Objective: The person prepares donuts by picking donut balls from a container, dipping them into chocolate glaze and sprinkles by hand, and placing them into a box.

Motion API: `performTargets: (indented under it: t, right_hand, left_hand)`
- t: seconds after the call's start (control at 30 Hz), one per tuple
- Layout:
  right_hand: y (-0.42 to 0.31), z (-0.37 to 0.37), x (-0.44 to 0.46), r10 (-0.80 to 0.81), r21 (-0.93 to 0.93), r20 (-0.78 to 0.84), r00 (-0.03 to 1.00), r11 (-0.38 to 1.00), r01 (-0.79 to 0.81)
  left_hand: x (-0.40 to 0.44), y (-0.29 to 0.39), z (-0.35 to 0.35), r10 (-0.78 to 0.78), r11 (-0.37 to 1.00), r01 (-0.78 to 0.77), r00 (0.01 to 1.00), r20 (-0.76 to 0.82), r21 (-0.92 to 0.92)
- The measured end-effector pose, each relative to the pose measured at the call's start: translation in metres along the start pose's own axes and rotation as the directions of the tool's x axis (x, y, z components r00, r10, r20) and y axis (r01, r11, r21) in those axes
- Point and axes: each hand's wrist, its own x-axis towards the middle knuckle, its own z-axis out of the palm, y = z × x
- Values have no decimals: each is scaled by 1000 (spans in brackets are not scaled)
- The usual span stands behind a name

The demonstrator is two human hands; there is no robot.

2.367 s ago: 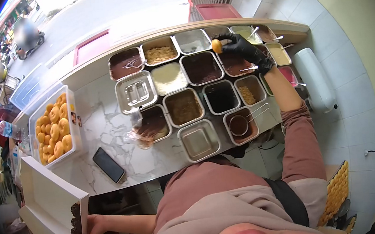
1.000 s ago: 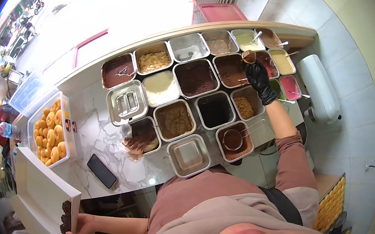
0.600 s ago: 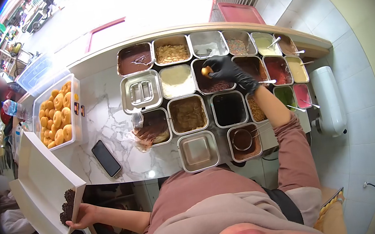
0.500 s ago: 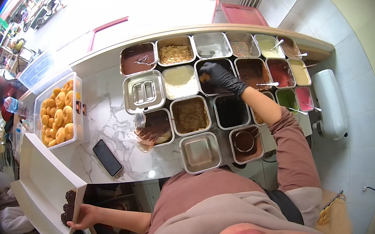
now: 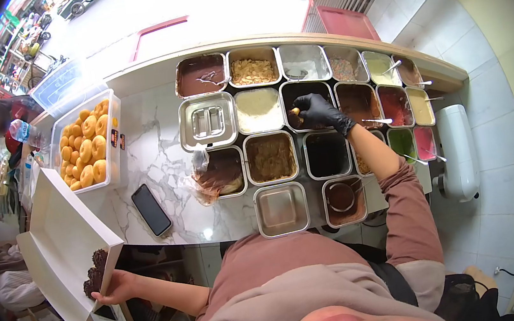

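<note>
A small doughnut (image 5: 294, 111) is at the tray of dark topping (image 5: 299, 89), pinched in the bent fingers of the black-gloved right hand (image 5: 319, 112); whether it touches the topping is unclear. The bare left hand (image 5: 116, 287) grips the edge of an open white box (image 5: 65, 216) holding dark-coated pieces (image 5: 96, 274), beside the marbled bench (image 5: 145, 136).

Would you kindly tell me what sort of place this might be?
Probably a small doughnut shop or stall: a tub of doughnuts, metal trays of toppings, and a counter facing a street.
</note>
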Motion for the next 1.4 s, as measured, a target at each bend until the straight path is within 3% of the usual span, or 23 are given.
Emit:
performTargets:
  t: [0.1, 0.13, 0.43, 0.47, 0.57, 0.63, 0.7, 0.77, 0.83, 0.97, 1.03, 1.17, 1.23, 1.3, 1.37, 1.4]
  right_hand:
    - [-5, -26, -6, -36, 318, 174, 984, 948, -21]
    - [-8, -34, -11, -95, 517, 236, 967, 855, -41]
    - [14, -49, -25, -129, 814, 338, 932, 537, -221]
    - [8, -49, -28, -123, 823, 336, 934, 520, -228]
    - [1, -57, -28, -142, 741, 358, 923, 644, -188]
    - [4, -66, -26, -84, 687, 363, 928, 697, -206]
    - [-4, -71, -20, -66, 641, 362, 930, 741, -197]
    - [-33, -76, -26, -81, 611, 348, 934, 775, -160]
    - [-67, -82, -35, -153, 651, 303, 941, 754, -87]
    - [-149, -74, -45, -342, 692, 407, 847, 721, -41]
    - [-193, -56, -51, -348, 604, 419, 838, 796, 28]
    - [-260, -4, -70, -439, 448, 558, 704, 874, 189]
    - [-258, 29, -59, -418, 405, 644, 641, 897, 177]
    - [-262, 52, -52, -337, 148, 790, 513, 916, 373]
    - [-258, 72, -54, -224, 78, 882, 415, 937, 341]
    - [-261, 79, -60, -168, -6, 896, 412, 922, 388]
  left_hand:
    - [-10, -2, 12, -38, 999, 40, 999, -32, 37]
    - [-11, -3, 13, -73, 997, 73, 997, -12, 28]
    - [-36, -19, 15, -394, 910, 408, 908, 144, -78]
    - [-35, -23, 8, -454, 845, 509, 845, 282, -165]
    - [-57, -32, 17, -492, 849, 514, 854, 168, -123]
    - [-76, -34, 26, -548, 783, 605, 781, 299, -143]
    - [-90, -43, 26, -617, 718, 663, 747, 248, -209]
    - [-101, -49, 23, -654, 655, 732, 673, 345, -187]
    - [-115, -50, 26, -702, 595, 777, 628, 335, -206]
    - [-143, -47, 41, -756, 581, 806, 586, 293, -114]
    - [-154, -45, 46, -771, 550, 830, 549, 322, -98]
    - [-170, -34, 56, -809, 512, 858, 500, 309, -49]
    - [-176, -32, 48, -810, 544, 839, 514, 283, 32]
    - [-178, -25, 47, -806, 552, 833, 520, 282, 41]
    - [-178, -19, 47, -795, 574, 819, 549, 256, 27]
    - [-177, -17, 44, -792, 579, 815, 553, 259, 31]
